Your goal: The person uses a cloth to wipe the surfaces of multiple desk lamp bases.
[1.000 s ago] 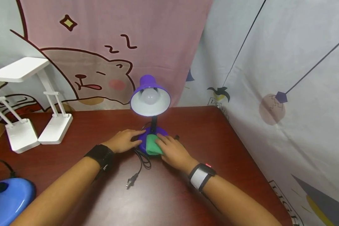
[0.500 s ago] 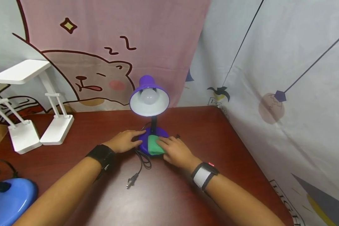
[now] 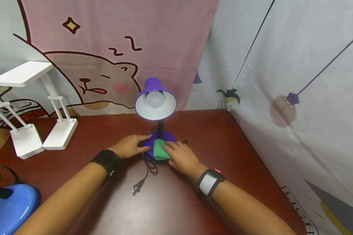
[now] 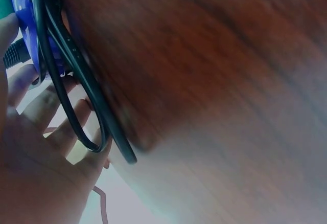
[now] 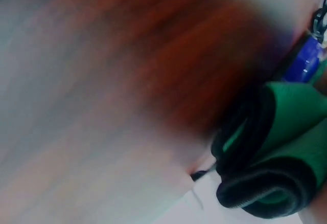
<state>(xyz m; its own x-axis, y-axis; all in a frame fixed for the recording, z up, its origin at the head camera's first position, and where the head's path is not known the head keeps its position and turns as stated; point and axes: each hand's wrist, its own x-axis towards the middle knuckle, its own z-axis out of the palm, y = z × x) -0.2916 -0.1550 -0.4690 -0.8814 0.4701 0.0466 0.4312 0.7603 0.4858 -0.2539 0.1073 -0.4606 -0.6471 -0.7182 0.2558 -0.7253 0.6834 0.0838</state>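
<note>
A purple desk lamp (image 3: 153, 101) with a round base (image 3: 148, 141) stands upright on the table. My left hand (image 3: 128, 146) holds the base's left rim between thumb and fingers. The left wrist view shows spread fingers (image 4: 43, 106) behind the lamp's bundled black cord (image 4: 82, 81). My right hand (image 3: 183, 159) grips a folded green cloth (image 3: 160, 150) flat against the front of the base. In the right wrist view the cloth (image 5: 291, 127) shows dark-edged folds. Its part beneath the right fingers is hidden.
The cord's plug (image 3: 137, 187) lies on the brown table (image 3: 153, 212) before the lamp. Two white folding lamps (image 3: 60, 133) stand at the left, and a blue lamp base (image 3: 14, 205) sits at the front left. Printed cloth walls (image 3: 170, 39) border the back and right.
My right hand and the green cloth shift slightly right over the lamp base, then slightly back left. The left hand stays on the rim.
</note>
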